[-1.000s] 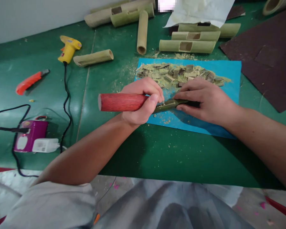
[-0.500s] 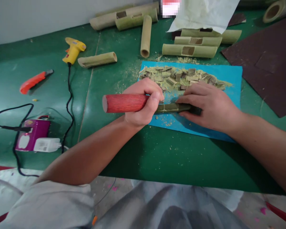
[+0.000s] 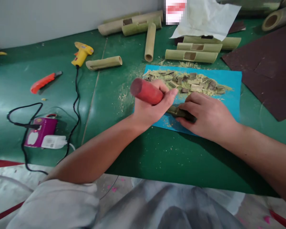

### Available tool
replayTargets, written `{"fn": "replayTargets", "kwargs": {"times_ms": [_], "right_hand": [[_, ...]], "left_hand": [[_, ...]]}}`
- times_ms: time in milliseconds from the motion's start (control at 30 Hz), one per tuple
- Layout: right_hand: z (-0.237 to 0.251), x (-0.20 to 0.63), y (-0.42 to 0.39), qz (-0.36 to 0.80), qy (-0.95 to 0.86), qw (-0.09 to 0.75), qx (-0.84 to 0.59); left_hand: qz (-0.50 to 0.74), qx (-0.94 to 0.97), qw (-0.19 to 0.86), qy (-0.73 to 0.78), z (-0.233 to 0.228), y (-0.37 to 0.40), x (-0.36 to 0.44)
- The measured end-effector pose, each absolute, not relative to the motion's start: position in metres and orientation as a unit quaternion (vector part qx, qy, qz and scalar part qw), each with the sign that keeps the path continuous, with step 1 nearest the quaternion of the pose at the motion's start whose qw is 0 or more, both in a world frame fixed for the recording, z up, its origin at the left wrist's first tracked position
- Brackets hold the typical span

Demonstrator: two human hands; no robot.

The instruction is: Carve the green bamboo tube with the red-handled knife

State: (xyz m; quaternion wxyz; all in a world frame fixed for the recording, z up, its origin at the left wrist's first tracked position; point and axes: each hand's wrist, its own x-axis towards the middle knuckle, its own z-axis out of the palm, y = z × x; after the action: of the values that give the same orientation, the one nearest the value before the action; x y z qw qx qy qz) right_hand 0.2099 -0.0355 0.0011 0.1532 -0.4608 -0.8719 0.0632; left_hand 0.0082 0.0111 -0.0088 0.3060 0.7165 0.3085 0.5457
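My left hand (image 3: 154,106) is closed round the thick red wooden handle (image 3: 146,91) of what looks like a chisel; its working end is hidden behind my fingers. The handle's butt points up and to the left. My right hand (image 3: 205,114) grips a dark green bamboo tube (image 3: 173,110), fingers over its right part, on a blue sheet (image 3: 231,109). My left hand is over the tube's left part, which it mostly hides. Just beyond both hands lies a heap of bamboo chips and shavings (image 3: 196,86).
Bamboo tubes with cut openings (image 3: 205,57) lie behind the sheet. On the left are a yellow glue gun (image 3: 82,54), an orange utility knife (image 3: 44,82) and a purple power box (image 3: 44,128) with cords. A dark brown board (image 3: 269,70) lies at the right.
My left hand has shifted slightly right and tipped the red handle from nearly level to raised. My right hand still holds the bamboo tube, now slightly tilted. The whole view has shifted a little.
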Motion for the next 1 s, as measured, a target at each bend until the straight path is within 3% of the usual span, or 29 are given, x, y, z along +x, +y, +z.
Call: {"fn": "replayTargets", "kwargs": {"times_ms": [300, 700, 867, 1000], "right_hand": [[-0.001, 0.201, -0.036, 0.067, -0.868, 0.137, -0.472], [0.009, 0.2, -0.035, 0.085, -0.877, 0.073, -0.467], [0.009, 0.199, -0.038, 0.078, -0.881, 0.081, -0.459], [0.006, 0.203, -0.036, 0.062, -0.884, 0.092, -0.455]], "left_hand": [[0.581, 0.681, 0.275, 0.352, -0.016, 0.016, 0.026], [0.586, 0.649, 0.323, 0.362, -0.017, 0.029, 0.034], [0.597, 0.578, 0.391, 0.396, -0.014, 0.027, 0.029], [0.637, 0.547, 0.376, 0.392, -0.015, 0.027, 0.029]]}}
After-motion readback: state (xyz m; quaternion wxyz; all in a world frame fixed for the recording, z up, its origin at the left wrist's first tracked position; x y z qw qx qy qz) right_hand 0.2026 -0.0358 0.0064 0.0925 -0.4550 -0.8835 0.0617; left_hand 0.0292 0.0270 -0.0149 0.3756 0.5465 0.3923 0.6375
